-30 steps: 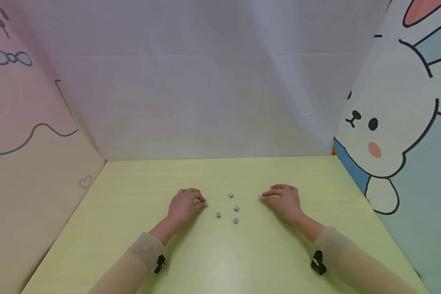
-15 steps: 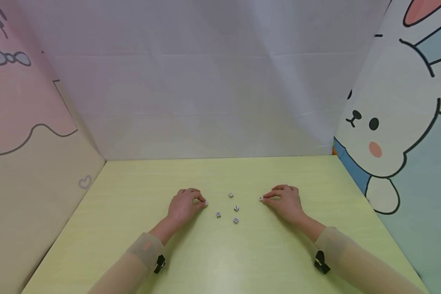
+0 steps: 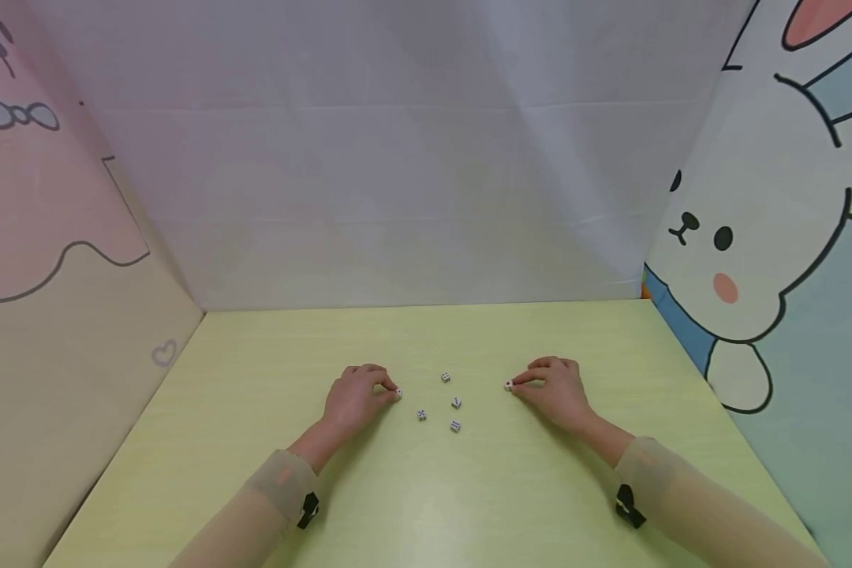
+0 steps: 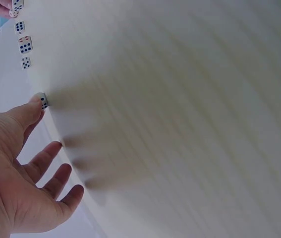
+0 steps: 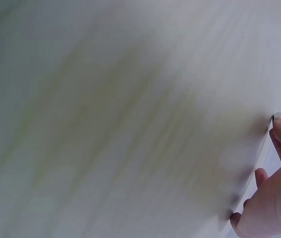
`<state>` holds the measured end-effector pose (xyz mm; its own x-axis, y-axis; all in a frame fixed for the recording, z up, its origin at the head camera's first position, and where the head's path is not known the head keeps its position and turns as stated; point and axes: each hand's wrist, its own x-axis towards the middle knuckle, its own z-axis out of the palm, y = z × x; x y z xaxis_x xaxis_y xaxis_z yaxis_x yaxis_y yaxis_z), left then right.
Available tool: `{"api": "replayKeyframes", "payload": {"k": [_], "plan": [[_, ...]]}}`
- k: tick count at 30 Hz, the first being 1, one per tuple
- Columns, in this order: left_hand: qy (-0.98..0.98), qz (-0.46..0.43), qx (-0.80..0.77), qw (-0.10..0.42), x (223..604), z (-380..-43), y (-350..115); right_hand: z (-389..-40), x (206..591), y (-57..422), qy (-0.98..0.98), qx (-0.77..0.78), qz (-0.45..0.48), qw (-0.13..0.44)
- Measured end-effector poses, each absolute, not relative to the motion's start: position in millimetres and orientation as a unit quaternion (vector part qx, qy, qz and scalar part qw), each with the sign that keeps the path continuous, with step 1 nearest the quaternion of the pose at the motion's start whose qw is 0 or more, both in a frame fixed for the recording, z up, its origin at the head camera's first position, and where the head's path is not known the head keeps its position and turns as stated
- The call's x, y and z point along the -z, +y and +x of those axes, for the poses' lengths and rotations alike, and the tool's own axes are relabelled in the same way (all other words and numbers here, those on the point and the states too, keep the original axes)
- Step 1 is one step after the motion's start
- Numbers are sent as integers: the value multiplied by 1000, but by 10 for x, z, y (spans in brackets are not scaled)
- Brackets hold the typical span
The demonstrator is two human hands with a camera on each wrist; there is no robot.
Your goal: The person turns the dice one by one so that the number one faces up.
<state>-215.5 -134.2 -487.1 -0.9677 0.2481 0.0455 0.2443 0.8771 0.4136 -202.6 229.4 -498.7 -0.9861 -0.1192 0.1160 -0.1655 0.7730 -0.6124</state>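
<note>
My left hand (image 3: 355,398) pinches a small white die (image 3: 399,393) between thumb and index finger, low at the tabletop. In the left wrist view its other fingers spread out loosely, and dark pips show on the pinched die (image 4: 44,101). Across from it, my right hand (image 3: 555,394) pinches another white die (image 3: 509,386) by thumb and fingertips; the right wrist view shows this die (image 5: 278,117) partly covered by the thumb. Several loose dice lie between the hands, among them a far die (image 3: 446,377), a middle die (image 3: 457,403), a left die (image 3: 422,415) and a near die (image 3: 455,426).
The pale yellow table (image 3: 426,505) carries the dice and both hands. A white sheet (image 3: 412,197) stands along its back edge. Printed panels rise at both sides, a pink and cream panel (image 3: 57,355) on the left and a rabbit panel (image 3: 809,355) on the right.
My right hand has shifted slightly to the right and a little nearer to me, with its die. The left hand and the loose dice stay in place.
</note>
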Motion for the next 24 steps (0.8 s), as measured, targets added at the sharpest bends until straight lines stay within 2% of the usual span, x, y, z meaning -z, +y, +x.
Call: {"api": "replayKeyframes", "payload": {"k": [14,24], "plan": [[967,128,-218,7,4894,-2170,-1350,-2002,4946,2343,-941,-331,60,23],[969,129,-211,4,4792,-2182,-1336,-2010,4902,2369,-950,-299,75,53]]}}
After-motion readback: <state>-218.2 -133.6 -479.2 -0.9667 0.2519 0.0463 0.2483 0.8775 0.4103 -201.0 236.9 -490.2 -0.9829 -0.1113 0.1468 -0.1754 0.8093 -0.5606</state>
